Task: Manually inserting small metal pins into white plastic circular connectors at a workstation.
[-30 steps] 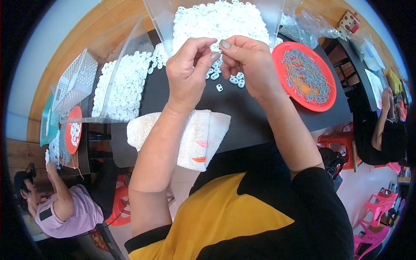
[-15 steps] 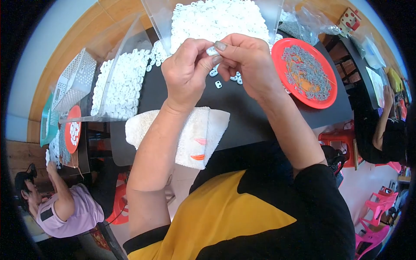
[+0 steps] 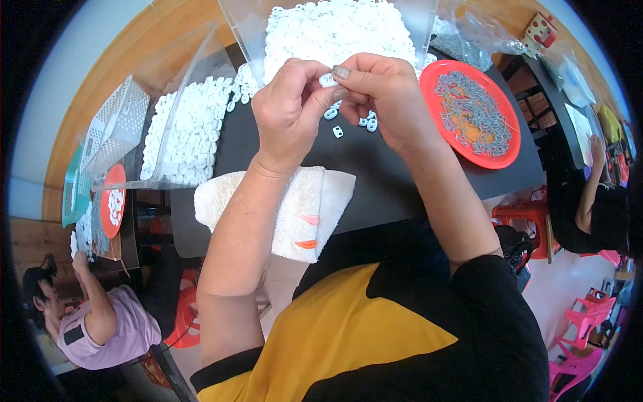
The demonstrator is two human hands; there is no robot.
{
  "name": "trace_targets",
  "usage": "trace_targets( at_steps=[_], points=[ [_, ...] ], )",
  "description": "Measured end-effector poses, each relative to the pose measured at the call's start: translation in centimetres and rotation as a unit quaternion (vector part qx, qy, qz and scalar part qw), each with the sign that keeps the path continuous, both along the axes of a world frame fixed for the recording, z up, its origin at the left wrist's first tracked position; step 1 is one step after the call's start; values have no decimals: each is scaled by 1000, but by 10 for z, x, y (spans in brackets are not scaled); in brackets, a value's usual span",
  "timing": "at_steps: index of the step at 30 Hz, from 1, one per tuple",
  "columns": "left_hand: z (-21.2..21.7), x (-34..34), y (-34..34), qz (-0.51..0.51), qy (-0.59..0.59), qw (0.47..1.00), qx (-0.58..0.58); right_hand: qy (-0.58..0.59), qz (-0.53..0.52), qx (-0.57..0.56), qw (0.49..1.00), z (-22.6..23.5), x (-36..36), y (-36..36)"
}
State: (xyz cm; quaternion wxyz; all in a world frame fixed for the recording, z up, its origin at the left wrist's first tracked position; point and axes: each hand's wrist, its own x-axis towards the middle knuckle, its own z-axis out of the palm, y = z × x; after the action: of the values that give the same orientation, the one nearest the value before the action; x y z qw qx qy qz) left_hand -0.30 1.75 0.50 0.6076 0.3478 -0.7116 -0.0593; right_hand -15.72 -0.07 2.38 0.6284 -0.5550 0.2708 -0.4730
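In front of the large clear bin, my two hands meet over the dark table. A small white oval plastic piece with holes (image 3: 327, 80) is pinched between the thumb and forefinger of my left hand (image 3: 288, 110). My right hand (image 3: 388, 90) is closed, its thumb pressed at the piece's right end; what sits between those fingertips is hidden. Just below my hands lie several loose white pieces (image 3: 338, 132). Beneath my left forearm is a folded cream towel (image 3: 295, 214) with orange and pink marks.
A clear bin (image 3: 429, 33) heaped with white pieces stands ahead, another (image 3: 157, 175) at left. Right of my hand is a red plate (image 3: 429, 84) of thin grey metal pins. A bag (image 3: 462, 43) lies behind it. One person (image 3: 110, 325) works at left, another (image 3: 606, 208) at right.
My hands stay nearly in place with only slight finger shifts. The white piece between them shows a little more. A loose piece near my right hand is more exposed.
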Motion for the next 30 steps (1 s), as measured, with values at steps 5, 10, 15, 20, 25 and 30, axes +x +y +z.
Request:
trace_targets(
  at_steps=[5,10,15,20,25,30],
  points=[
    [1,2,3,10,-32,999,-28,-8,15,-7,1000,-1,-1,3],
    [-5,1,-1,-22,31,999,14,-3,11,-7,1000,-7,1,2],
    [5,2,2,-36,250,955,157,-63,-119,-8,991,-18,17,1],
    [44,23,26,-121,406,896,133,207,-38,-425,880,-28,31,32],
    [103,43,154,-38,504,826,248,290,76,-668,681,-48,57,47],
    [-9,130,255,-199,423,865,181,299,107,-627,712,-53,58,51]
  ],
)
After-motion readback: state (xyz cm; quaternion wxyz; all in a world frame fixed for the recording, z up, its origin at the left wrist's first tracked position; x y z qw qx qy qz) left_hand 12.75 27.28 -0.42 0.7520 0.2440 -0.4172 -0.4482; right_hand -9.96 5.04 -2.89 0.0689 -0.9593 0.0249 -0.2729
